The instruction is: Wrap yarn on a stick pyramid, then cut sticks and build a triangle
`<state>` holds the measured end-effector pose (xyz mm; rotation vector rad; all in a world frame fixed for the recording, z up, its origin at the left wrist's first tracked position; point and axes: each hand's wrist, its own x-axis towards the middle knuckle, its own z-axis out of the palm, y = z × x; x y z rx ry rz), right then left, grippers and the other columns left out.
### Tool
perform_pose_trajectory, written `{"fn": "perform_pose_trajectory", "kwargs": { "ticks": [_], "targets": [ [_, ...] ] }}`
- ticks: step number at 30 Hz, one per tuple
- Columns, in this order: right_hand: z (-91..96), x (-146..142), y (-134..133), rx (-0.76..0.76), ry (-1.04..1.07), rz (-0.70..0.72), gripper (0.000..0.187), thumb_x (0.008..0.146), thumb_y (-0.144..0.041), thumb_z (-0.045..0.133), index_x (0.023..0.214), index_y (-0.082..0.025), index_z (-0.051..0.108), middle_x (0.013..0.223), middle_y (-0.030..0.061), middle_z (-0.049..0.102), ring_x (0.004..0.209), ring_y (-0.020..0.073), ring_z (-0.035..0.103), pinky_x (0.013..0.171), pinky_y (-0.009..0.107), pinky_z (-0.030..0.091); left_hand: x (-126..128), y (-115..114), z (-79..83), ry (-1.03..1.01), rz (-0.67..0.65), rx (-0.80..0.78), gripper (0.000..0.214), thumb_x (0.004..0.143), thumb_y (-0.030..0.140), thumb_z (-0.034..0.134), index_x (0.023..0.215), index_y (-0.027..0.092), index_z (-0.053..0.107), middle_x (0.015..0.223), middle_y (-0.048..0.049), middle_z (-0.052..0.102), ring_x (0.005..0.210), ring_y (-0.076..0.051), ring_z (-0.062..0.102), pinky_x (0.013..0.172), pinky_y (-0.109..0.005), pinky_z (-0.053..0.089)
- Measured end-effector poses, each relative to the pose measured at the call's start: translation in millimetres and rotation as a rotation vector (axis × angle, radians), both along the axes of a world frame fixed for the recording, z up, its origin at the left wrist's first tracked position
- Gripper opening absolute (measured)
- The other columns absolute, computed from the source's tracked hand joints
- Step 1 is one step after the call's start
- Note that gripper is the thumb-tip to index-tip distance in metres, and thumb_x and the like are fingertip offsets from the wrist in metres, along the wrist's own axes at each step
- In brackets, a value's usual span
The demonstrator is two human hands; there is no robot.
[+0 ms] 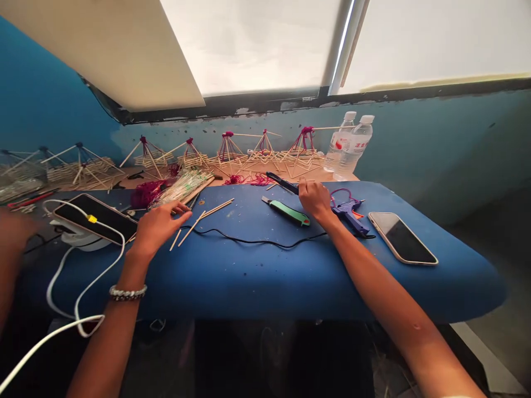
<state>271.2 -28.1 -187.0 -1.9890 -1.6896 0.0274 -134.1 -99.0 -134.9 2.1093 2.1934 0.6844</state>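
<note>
My right hand (314, 197) is closed around the end of a black pen (282, 183) over the blue padded table. Just below it lies a green utility knife (289, 212) with its blade tip showing. Beside my right wrist rests a purple hot glue gun (350, 216). My left hand (161, 225) hovers at the left with its fingers stretched out and apart, seemingly holding nothing. Close to its fingertips lie several thin wooden sticks (202, 217), some crossing. Behind it sits a plastic-wrapped bundle of sticks (182, 187) next to magenta yarn (147, 193).
Stick frames tied with magenta yarn (228, 148) line the back, near two water bottles (350, 145). One phone (402, 237) lies right, another phone (96, 216) left with a white cable (99, 273). A black cord (257, 241) crosses the table (257, 282). Another person's blurred hand (16, 235) is far left.
</note>
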Motion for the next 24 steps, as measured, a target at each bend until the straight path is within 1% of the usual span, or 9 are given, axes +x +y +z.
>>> {"fn": "perform_pose_trajectory", "kwargs": {
  "ticks": [3,7,9,11,13,15,17,20,24],
  "targets": [
    [-0.7,-1.0,2.1,-0.007,0.019,0.052,0.064,0.112,-0.039,0.023,0.105,-0.015,0.082,0.115,0.0204,0.079,0.115,0.033,0.072,0.093,0.038,0.048,-3.9,9.4,-22.2,0.076,-0.044,-0.11,0.04,0.078,0.068,0.075,0.087,0.029,0.08,0.093,-0.0073,0.08,0.069,-0.027,0.066,0.059,-0.029,0.031],
    [-1.0,-1.2,-0.1,-0.01,0.011,0.074,0.058,0.112,-0.038,0.027,0.11,-0.016,0.081,0.116,0.0191,0.079,0.116,0.0331,0.072,0.093,0.036,0.047,2.3,27.6,-32.2,0.173,-0.079,-0.081,0.035,0.075,0.062,0.077,0.073,0.027,0.079,0.083,-0.0086,0.079,0.066,-0.026,0.066,0.055,-0.027,0.028],
    [-0.4,-0.5,-2.9,-0.01,0.003,0.057,0.058,0.112,-0.039,0.028,0.11,-0.015,0.081,0.116,0.0203,0.079,0.115,0.0333,0.072,0.093,0.036,0.047,4.1,29.9,-27.0,0.218,-0.098,-0.099,0.03,0.077,0.056,0.076,0.07,0.026,0.078,0.077,-0.0078,0.079,0.067,-0.025,0.066,0.055,-0.027,0.029],
    [0.8,0.4,-5.4,-0.002,0.007,0.038,0.061,0.112,-0.041,0.027,0.108,-0.015,0.082,0.116,0.0212,0.079,0.114,0.0325,0.073,0.094,0.035,0.047,6.6,27.9,-17.3,0.232,-0.118,-0.135,0.028,0.08,0.053,0.072,0.076,0.026,0.08,0.081,-0.0067,0.08,0.073,-0.025,0.069,0.055,-0.026,0.032],
    [2.3,1.2,-6.9,0.006,0.015,0.027,0.062,0.112,-0.043,0.027,0.107,-0.014,0.082,0.116,0.0211,0.079,0.115,0.0313,0.073,0.094,0.033,0.047,13.9,25.4,-6.1,0.205,-0.172,-0.15,0.03,0.083,0.05,0.067,0.095,0.026,0.081,0.091,-0.005,0.081,0.081,-0.024,0.071,0.058,-0.026,0.037],
    [3.4,1.6,-7.8,0.007,0.014,0.022,0.063,0.112,-0.044,0.027,0.108,-0.014,0.082,0.115,0.0208,0.079,0.115,0.0306,0.072,0.094,0.031,0.047,28.2,26.0,3.1,0.164,-0.284,-0.13,0.038,0.086,0.044,0.063,0.117,0.026,0.076,0.1,-0.0034,0.082,0.082,-0.021,0.071,0.063,-0.026,0.043],
    [3.9,1.8,-8.4,0.003,0.005,0.024,0.063,0.112,-0.043,0.026,0.107,-0.014,0.082,0.115,0.0202,0.079,0.114,0.0306,0.073,0.093,0.031,0.047,47.7,30.6,8.5,0.147,-0.429,-0.064,0.04,0.089,0.038,0.058,0.124,0.024,0.074,0.105,-0.0033,0.081,0.081,-0.018,0.07,0.067,-0.027,0.047],
    [4.4,3.0,-9.4,-0.005,-0.015,0.031,0.062,0.112,-0.038,0.025,0.105,-0.015,0.082,0.116,0.0191,0.079,0.112,0.031,0.073,0.091,0.032,0.047,73.5,37.9,9.9,0.196,-0.596,0.088,0.033,0.092,0.03,0.053,0.113,0.024,0.077,0.111,-0.0035,0.078,0.079,-0.016,0.07,0.069,-0.027,0.048],
    [6.2,5.6,-9.5,-0.023,-0.026,0.023,0.062,0.112,-0.036,0.023,0.104,-0.016,0.081,0.115,0.0171,0.08,0.111,0.0301,0.074,0.089,0.032,0.047,79.2,30.2,5.0,0.277,-0.749,0.108,0.027,0.095,0.027,0.051,0.096,0.026,0.079,0.109,0.0005,0.079,0.083,-0.016,0.073,0.071,-0.027,0.05]
  ]
}}
